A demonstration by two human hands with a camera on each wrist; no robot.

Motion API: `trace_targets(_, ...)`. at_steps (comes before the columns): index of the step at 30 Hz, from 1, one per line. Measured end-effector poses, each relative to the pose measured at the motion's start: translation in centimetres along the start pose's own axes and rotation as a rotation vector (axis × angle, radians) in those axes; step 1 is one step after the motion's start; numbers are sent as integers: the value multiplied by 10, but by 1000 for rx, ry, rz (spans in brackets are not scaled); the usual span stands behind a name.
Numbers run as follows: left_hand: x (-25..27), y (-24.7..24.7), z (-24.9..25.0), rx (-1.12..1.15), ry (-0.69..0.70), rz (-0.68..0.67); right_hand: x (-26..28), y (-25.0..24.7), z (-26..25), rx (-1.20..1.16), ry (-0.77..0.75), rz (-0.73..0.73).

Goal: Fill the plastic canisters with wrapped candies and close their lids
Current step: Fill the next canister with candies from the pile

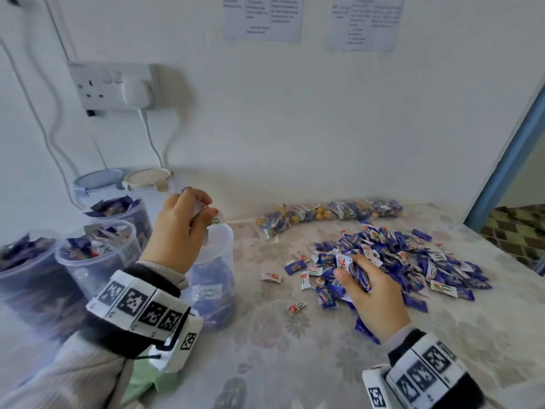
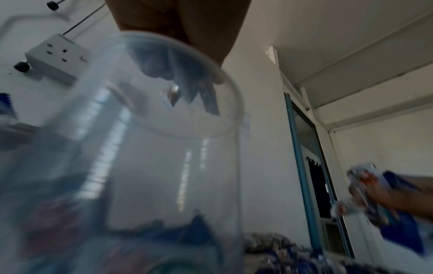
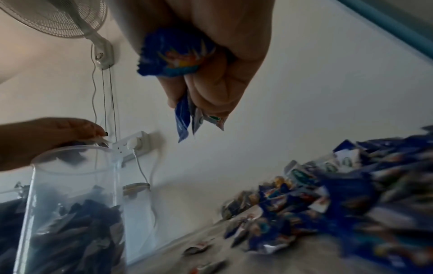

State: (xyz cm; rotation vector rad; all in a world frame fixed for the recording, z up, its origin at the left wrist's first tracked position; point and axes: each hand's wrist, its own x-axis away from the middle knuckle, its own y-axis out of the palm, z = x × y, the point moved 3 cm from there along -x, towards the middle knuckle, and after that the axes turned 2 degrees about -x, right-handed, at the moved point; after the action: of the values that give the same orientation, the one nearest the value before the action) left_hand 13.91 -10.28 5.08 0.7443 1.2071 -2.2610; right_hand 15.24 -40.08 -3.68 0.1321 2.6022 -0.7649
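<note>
four canisters (image 1: 216,261) | two lids (image 1: 98,178) | left hand (image 1: 180,228) pinches candies | right hand (image 1: 374,293) clutches candies from pile (image 1: 413,261)

Clear plastic canister (image 1: 216,270) upright, lidless, partly filled. Blue-white wrapped candies (image 1: 413,261) piled right of it. Three full canisters (image 1: 97,255) left.

We list one table (image 1: 295,364) under a pale floral cloth. On it we count four open clear canisters (image 1: 215,270) at left, two lids (image 1: 98,179) by the wall, a loose heap of wrapped candies (image 1: 413,261) at right, and a clear bag of sweets (image 1: 324,215) behind the heap.
</note>
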Motion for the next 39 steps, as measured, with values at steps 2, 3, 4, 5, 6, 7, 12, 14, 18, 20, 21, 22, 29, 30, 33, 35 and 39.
trace_targets(2,5,4,-13,2,16,-102,-2,13,-11,-30,-2,-34)
trace_targets(3,7,4,-18,1,34,-123,-5,19,-17,-48,-5,-44)
trace_targets(4,9,4,-22,-2,51,-136,-7,24,-23,-63,-6,-54)
trace_targets(5,10,3,-25,-9,59,-152,-10,29,-30,-74,-17,-64)
trace_targets(6,10,2,-28,-15,66,-175,-13,33,-39,-80,-31,-75)
trace_targets(7,11,0,-29,-23,83,-185,-18,37,-48,-85,-53,-86)
trace_targets(12,24,-5,-37,51,110,-132,-49,54,-105,-171,-142,-183)
trace_targets(14,31,-3,-45,110,57,-127,-62,64,-129,-175,-202,-247)
trace_targets(18,44,8,-59,316,-120,-227,-79,93,-166,-64,-281,-420)
trace_targets(20,46,13,-61,388,-163,-260,-85,108,-175,19,-277,-513)
trace_targets(21,47,13,-62,396,-171,-265,-87,116,-178,80,-276,-566)
trace_targets(22,47,14,-63,396,-175,-266,-89,123,-177,150,-275,-622)
trace_targets(29,49,16,-66,415,-188,-227,-93,142,-181,221,-174,-652)
trace_targets(30,49,15,-65,422,-189,-223,-93,142,-183,171,-171,-627)
trace_targets(33,49,14,-64,428,-182,-210,-97,142,-186,-83,-149,-472)
trace_targets(35,49,14,-63,422,-187,-214,-98,146,-184,-293,-98,-380)
trace_targets(39,49,14,-62,411,-197,-224,-95,158,-177,-600,-19,-249)
